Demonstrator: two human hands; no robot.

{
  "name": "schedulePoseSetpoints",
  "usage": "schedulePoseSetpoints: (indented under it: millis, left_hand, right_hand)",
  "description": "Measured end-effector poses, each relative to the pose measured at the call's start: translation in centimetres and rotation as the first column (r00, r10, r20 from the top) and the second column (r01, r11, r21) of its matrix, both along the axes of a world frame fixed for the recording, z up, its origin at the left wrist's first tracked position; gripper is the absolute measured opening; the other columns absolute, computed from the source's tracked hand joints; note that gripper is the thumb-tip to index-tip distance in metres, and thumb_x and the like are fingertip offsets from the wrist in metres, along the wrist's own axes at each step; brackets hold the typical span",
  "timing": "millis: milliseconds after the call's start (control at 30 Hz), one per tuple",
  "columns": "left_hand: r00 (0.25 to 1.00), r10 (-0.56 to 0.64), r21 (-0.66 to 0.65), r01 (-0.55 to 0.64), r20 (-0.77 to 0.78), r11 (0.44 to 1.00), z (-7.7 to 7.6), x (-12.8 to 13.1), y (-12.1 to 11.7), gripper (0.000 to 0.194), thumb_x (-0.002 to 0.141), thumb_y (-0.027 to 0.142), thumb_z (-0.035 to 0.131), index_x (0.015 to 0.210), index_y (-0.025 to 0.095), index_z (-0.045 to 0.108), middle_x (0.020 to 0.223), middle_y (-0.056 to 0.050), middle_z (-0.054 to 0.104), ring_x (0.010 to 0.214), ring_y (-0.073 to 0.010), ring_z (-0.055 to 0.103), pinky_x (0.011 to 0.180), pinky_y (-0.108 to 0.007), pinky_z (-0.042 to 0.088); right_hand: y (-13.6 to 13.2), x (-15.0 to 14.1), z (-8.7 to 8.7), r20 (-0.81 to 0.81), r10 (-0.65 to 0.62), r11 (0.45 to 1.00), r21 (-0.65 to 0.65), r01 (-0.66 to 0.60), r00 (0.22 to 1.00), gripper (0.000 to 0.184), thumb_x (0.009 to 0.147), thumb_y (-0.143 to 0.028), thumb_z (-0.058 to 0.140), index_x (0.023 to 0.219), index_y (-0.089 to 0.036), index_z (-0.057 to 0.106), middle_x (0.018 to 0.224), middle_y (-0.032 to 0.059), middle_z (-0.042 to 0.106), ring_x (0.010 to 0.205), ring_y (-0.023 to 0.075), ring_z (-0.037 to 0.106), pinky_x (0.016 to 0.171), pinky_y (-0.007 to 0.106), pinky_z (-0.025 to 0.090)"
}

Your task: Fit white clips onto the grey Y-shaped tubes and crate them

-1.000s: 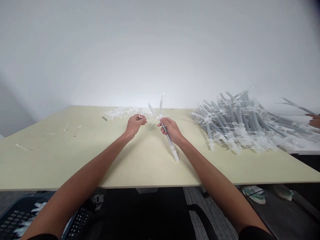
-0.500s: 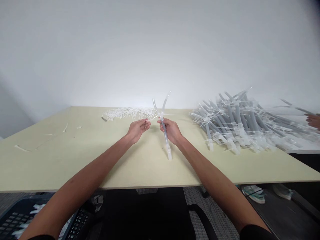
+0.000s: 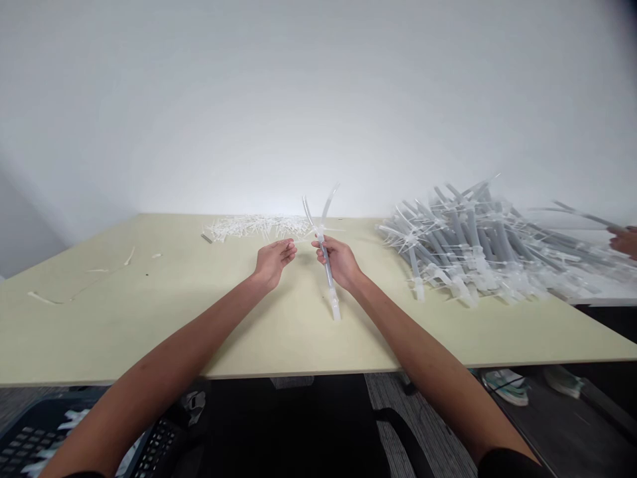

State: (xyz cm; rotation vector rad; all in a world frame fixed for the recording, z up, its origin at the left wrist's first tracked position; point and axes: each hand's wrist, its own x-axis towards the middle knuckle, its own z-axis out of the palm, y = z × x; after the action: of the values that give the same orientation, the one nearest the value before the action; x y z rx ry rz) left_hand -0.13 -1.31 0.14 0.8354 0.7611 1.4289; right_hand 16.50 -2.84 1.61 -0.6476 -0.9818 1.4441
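One branched tube (image 3: 329,273) center frame, running up-down
Right hand (image 3: 343,261) grips it; left hand (image 3: 273,261) just left, honestly can't tell its hold

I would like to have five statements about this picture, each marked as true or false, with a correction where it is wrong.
1. The person's right hand holds a grey plastic tube with two thin, curved branches pointing upward. True.
2. The spread of thin white plastic strips lies to the right of the large heap of grey tubes with translucent fittings. False: the strips lie to the left of that heap.
3. The large heap is on the person's right side. True.
4. The dark blue slotted plastic basket stands on top of the pale yellow table. False: it is lower than the tabletop, at the picture's lower left.
5. Another person's hand shows at the right edge. True.
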Motion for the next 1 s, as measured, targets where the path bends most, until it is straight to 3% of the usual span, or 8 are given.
schedulePoseSetpoints:
  millis: [300, 667, 833, 1000]
  left_hand:
    - [0.998, 0.056, -0.013, -0.055, 0.033, 0.998, -0.6, 0.3, 0.1, 0.014, 0.072, 0.018, 0.067, 0.083, 0.009, 0.064, 0.079, -0.007, 0.064, 0.077, -0.0126, 0.063, 0.081, -0.029, 0.049]
    - [0.990, -0.118, -0.008, 0.119, 0.079, 0.993, 0.2, 0.6, -0.8, 0.017, 0.075, 0.022, 0.067, 0.087, 0.010, 0.064, 0.076, -0.004, 0.060, 0.074, -0.0093, 0.058, 0.077, -0.025, 0.047]
    - [0.959, -0.267, 0.036, 0.264, 0.091, 0.964, 0.0, 1.2, -1.4, 0.015, 0.080, 0.019, 0.061, 0.092, 0.010, 0.065, 0.081, -0.004, 0.059, 0.077, -0.0093, 0.057, 0.079, -0.025, 0.046]
    - [0.951, -0.306, 0.059, 0.303, 0.044, 0.951, 0.1, 1.6, -2.1, 0.016, 0.082, 0.024, 0.059, 0.090, 0.011, 0.065, 0.085, -0.006, 0.060, 0.081, -0.0122, 0.058, 0.080, -0.028, 0.046]
  right_hand:
    - [0.0, 0.0, -0.3, 0.025, -0.002, 1.000, 0.015, 0.002, 1.000, 0.022, 0.067, -0.017, 0.057, 0.088, -0.013, 0.061, 0.083, 0.0068, 0.064, 0.058, 0.0083, 0.046, 0.047, 0.022, 0.034]
    - [0.1, -0.4, -0.4, 0.031, 0.003, 1.000, 0.024, -0.004, 1.000, 0.022, 0.068, -0.019, 0.059, 0.090, -0.013, 0.062, 0.085, 0.0073, 0.065, 0.058, 0.0087, 0.046, 0.048, 0.022, 0.035]
    - [0.0, -0.5, -0.5, -0.001, 0.035, 0.999, 0.017, -0.035, 0.999, 0.018, 0.069, -0.020, 0.061, 0.085, -0.013, 0.062, 0.084, 0.0064, 0.065, 0.060, 0.0086, 0.047, 0.049, 0.021, 0.036]
    - [-0.3, -0.4, -0.1, 0.004, 0.045, 0.999, -0.006, -0.045, 0.999, 0.023, 0.070, -0.021, 0.057, 0.091, -0.014, 0.062, 0.084, 0.0060, 0.065, 0.061, 0.0095, 0.048, 0.051, 0.021, 0.038]
